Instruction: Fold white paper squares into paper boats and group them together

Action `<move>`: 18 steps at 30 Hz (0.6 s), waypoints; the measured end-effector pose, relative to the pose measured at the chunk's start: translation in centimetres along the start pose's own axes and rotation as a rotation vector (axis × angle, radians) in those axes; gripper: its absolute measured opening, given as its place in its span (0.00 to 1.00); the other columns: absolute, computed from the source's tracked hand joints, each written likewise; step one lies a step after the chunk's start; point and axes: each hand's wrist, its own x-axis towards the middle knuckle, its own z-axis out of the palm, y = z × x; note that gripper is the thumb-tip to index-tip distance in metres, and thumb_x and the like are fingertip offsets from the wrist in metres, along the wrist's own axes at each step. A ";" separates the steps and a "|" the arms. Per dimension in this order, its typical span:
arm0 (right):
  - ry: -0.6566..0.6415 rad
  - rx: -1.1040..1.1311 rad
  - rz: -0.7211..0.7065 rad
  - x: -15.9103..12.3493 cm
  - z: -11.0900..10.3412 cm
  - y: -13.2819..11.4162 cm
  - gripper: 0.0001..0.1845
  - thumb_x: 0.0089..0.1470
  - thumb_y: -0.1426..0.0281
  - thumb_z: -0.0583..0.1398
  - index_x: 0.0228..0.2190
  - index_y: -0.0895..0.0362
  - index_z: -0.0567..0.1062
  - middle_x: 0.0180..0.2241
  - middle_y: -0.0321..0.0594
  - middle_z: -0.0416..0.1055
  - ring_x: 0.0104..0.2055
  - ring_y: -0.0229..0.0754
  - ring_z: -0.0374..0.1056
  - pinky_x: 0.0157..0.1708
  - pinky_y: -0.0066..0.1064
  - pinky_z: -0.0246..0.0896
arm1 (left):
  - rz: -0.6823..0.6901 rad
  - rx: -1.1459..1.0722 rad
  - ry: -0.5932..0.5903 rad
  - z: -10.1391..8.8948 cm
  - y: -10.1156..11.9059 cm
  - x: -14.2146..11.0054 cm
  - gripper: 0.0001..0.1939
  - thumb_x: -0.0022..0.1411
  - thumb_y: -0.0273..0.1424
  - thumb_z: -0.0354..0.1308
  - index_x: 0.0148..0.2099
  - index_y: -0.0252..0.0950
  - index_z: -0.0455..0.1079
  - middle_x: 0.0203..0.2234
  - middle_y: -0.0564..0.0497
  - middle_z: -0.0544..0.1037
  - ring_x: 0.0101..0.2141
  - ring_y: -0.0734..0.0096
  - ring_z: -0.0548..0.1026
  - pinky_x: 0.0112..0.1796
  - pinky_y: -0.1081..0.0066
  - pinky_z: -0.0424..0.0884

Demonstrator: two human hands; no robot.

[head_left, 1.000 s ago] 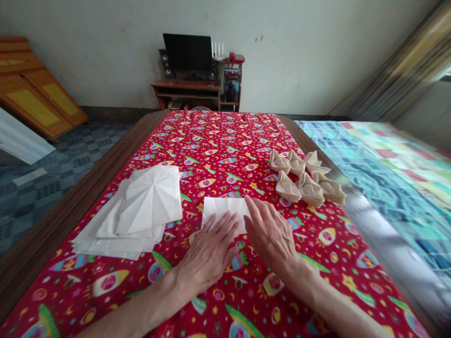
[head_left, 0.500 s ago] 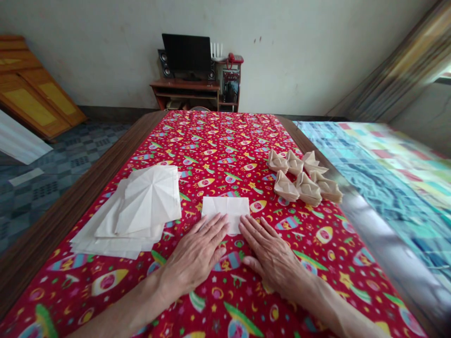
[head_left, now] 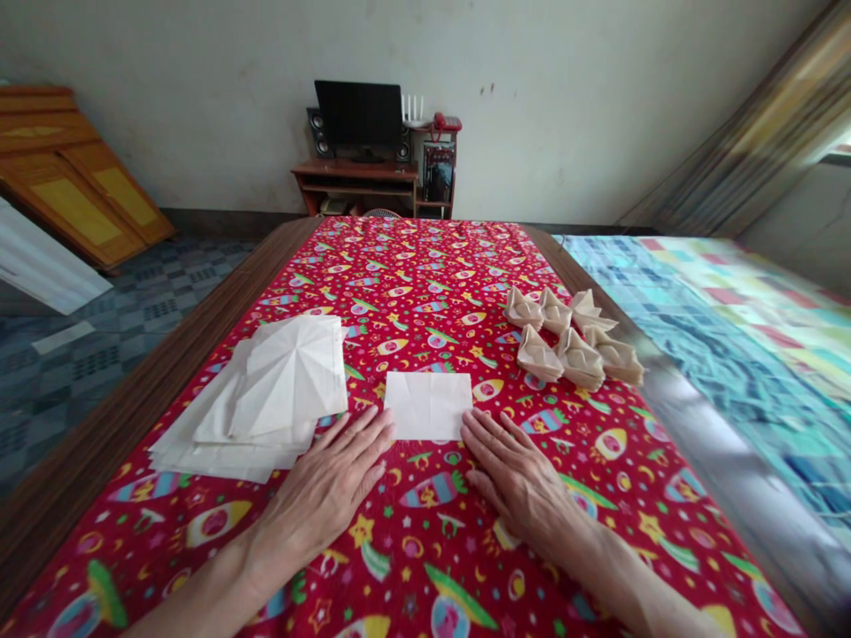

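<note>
A small folded white paper [head_left: 429, 405] lies flat on the red patterned cloth [head_left: 425, 540], with faint creases across it. My left hand [head_left: 339, 474] rests palm down at its lower left corner, fingers stretched out. On the other side, my right hand [head_left: 515, 470] lies flat with its fingertips at the lower right edge of the paper. Neither hand grips anything. Left of the paper is a loose stack of white creased sheets [head_left: 292, 372], the top one marked with star-like fold lines; my left fingers are close to its lower right corner.
Several beige folded-paper shapes [head_left: 578, 359] stand in two rows at the right of the cloth. Beyond the table's right edge lies a blue and multicoloured patchwork cover [head_left: 678, 301]. A desk [head_left: 355, 168] with a monitor [head_left: 359, 113] stands against the far wall.
My left hand has slid off the paper to the left, uncovering it. My right hand has drawn back toward me, to the paper's lower right edge. The view has tilted slightly.
</note>
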 end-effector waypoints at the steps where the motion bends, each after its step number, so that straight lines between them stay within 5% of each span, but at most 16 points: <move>1: 0.021 0.004 0.013 0.1 0.0 0.0 0.24 0.62 0.69 0.51 0.59 0.61 0.61 0.60 0.47 0.58 0.63 0.46 0.52 0.60 0.45 0.53 | -0.003 -0.004 0.014 0.1 0.0 -0.1 0.22 0.68 0.32 0.45 0.63 0.38 0.58 0.61 0.49 0.62 0.61 0.62 0.59 0.57 0.59 0.59; 8: 0.141 -0.097 -0.021 2.4 0.5 -0.6 0.13 0.62 0.74 0.52 0.45 0.61 0.72 0.47 0.49 0.73 0.54 0.49 0.65 0.58 0.53 0.51 | 0.001 -0.101 0.127 0.0 0.1 1.5 0.16 0.68 0.27 0.46 0.54 0.36 0.69 0.53 0.48 0.72 0.56 0.64 0.66 0.57 0.59 0.62; 13: 0.061 -0.085 -0.127 5.0 0.8 -1.7 0.11 0.60 0.76 0.53 0.44 0.62 0.71 0.49 0.48 0.71 0.53 0.47 0.64 0.48 0.38 0.63 | 0.066 -0.134 0.033 0.3 -0.6 4.4 0.21 0.65 0.30 0.52 0.59 0.33 0.62 0.59 0.44 0.65 0.60 0.61 0.61 0.58 0.59 0.61; 18: 0.006 -0.132 -0.128 6.2 0.7 -2.2 0.09 0.59 0.75 0.54 0.41 0.61 0.70 0.45 0.49 0.70 0.50 0.46 0.65 0.44 0.37 0.64 | 0.070 -0.129 0.014 0.6 -1.2 5.8 0.24 0.64 0.40 0.54 0.57 0.32 0.63 0.58 0.40 0.66 0.59 0.60 0.61 0.58 0.61 0.62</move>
